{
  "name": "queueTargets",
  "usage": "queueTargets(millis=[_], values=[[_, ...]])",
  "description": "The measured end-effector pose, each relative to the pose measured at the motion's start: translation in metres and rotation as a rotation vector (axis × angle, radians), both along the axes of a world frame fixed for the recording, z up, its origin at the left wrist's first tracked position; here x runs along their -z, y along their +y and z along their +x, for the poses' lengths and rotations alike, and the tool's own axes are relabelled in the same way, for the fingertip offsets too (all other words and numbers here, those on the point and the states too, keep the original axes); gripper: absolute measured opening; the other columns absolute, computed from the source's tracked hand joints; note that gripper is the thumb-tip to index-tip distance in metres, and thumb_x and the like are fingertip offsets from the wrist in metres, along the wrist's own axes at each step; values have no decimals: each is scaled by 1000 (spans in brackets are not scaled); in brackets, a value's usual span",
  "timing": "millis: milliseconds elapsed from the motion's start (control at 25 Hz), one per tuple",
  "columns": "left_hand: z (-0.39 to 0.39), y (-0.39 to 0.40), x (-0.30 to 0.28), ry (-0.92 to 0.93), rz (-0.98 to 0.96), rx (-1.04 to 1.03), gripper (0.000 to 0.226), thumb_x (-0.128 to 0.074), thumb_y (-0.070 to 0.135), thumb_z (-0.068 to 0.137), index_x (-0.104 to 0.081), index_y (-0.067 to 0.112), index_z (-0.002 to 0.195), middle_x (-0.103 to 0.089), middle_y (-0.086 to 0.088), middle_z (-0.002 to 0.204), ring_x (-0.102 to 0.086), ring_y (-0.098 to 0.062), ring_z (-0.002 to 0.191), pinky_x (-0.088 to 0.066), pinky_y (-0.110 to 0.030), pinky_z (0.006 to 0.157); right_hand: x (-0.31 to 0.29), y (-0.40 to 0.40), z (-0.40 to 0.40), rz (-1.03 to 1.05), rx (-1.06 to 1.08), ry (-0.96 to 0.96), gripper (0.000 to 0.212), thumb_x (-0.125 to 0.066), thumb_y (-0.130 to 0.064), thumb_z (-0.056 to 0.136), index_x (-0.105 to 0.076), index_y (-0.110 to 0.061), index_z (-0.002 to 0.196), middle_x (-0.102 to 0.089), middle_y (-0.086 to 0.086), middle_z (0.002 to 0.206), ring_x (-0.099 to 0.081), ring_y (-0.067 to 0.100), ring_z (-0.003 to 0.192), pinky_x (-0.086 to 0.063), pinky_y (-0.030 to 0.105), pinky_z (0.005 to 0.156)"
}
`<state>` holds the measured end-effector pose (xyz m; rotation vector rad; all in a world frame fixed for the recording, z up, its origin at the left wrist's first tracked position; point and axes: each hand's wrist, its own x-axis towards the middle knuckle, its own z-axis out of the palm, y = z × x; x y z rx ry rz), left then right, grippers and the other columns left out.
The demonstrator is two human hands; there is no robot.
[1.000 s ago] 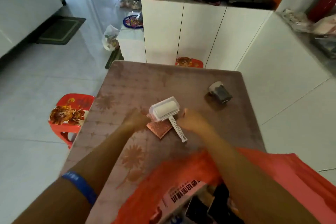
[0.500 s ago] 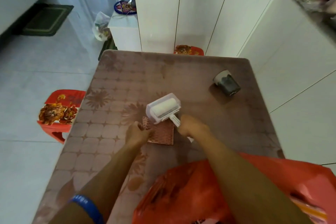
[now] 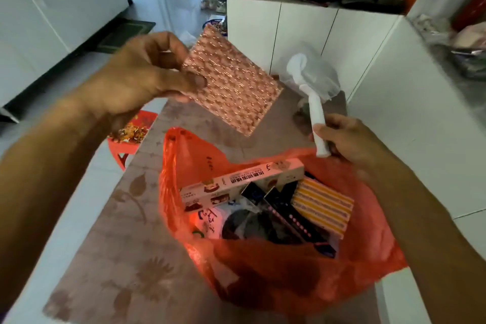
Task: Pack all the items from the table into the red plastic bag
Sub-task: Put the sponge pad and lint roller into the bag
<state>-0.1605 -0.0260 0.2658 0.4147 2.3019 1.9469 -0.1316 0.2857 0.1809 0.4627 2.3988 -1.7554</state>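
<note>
The red plastic bag [image 3: 302, 279] stands open on the near end of the table [image 3: 147, 258]. Inside lie a long printed box [image 3: 236, 183], a yellow striped pack [image 3: 322, 208] and several dark items. My left hand [image 3: 136, 76] pinches a pink textured square card [image 3: 232, 81] by its left edge, raised above the bag's far rim. My right hand [image 3: 349, 139] grips the white handle of a lint roller [image 3: 313, 79], its covered head pointing up and away, just beyond the bag's right rim. A small grey cup on the table is mostly hidden behind the roller.
White cabinets [image 3: 302, 34] stand beyond the table, with clutter on their top. A white counter [image 3: 420, 113] runs along the right side. A red stool [image 3: 131, 134] sits on the floor to the left. Tiled floor opens at the left.
Both hands have lifted off the table: the left raised the pink card, the right raised the lint roller, and both now hover over the open bag. The view tilted down toward the bag.
</note>
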Motion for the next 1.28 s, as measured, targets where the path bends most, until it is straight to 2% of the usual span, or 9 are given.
queueTargets(millis=[160,280,400,480,640,760,920,1120,1280], values=[[78,83,65,-98,-423,123,22,-76,3,77,-62,6,93,-73,-13,91,-72,-30,80,-60,-41,68,-16,16,61,13,-46,55,26,-59,-14,96,-63,-23,120,-68,-1,84,-62,1,56,-42,18,43],[106,105,126,84,-856,-6,30,-67,17,80,-68,17,110,-70,-10,114,-66,-32,101,-51,-38,81,-15,21,93,143,-179,62,30,-59,-12,95,-61,-33,116,-70,-7,94,-65,12,77,-53,28,58],[128,79,129,615,-826,-340,29,-64,5,75,-69,8,104,-69,-12,104,-62,-33,91,-47,-38,78,10,28,109,399,-416,46,41,-59,-8,93,-58,-33,126,-69,-4,109,-67,18,95,-57,42,83],[136,58,123,754,-866,-379,28,-60,1,75,-67,5,103,-66,-16,103,-59,-35,91,-47,-42,80,33,31,110,578,-547,-12,45,-58,-9,91,-57,-27,132,-67,5,117,-68,23,92,-56,42,78],[125,50,126,515,-923,-200,35,-51,5,74,-65,7,106,-65,-15,107,-60,-39,95,-51,-49,81,63,18,96,914,-733,-200,45,-54,-18,96,-50,-28,140,-51,8,143,-59,26,113,-45,25,86],[133,72,139,457,-916,-51,35,-50,12,74,-68,8,104,-69,-13,104,-62,-39,89,-54,-44,77,85,15,92,1043,-621,-148,36,-56,-25,95,-58,-29,131,-60,8,134,-59,29,115,-47,31,94],[95,101,124,429,-814,-28,40,-55,13,76,-67,13,114,-70,-10,112,-65,-34,99,-52,-43,89,68,9,69,815,-383,58,25,-60,-19,91,-64,-26,114,-69,-3,112,-65,19,94,-55,35,81],[0,154,111,102,-613,-37,59,-61,19,88,-42,21,144,-49,-7,144,-50,-26,127,-43,-43,106,35,-11,-25,18,87,182,23,-61,-18,92,-61,-27,113,-63,-11,107,-63,10,87,-58,32,72],[-115,183,182,-279,-609,18,63,-56,15,92,-32,16,150,-41,-6,148,-51,-23,121,-49,-32,91,87,10,-150,46,462,77,33,-66,-16,86,-57,-23,117,-64,-1,117,-61,16,89,-57,34,70]])
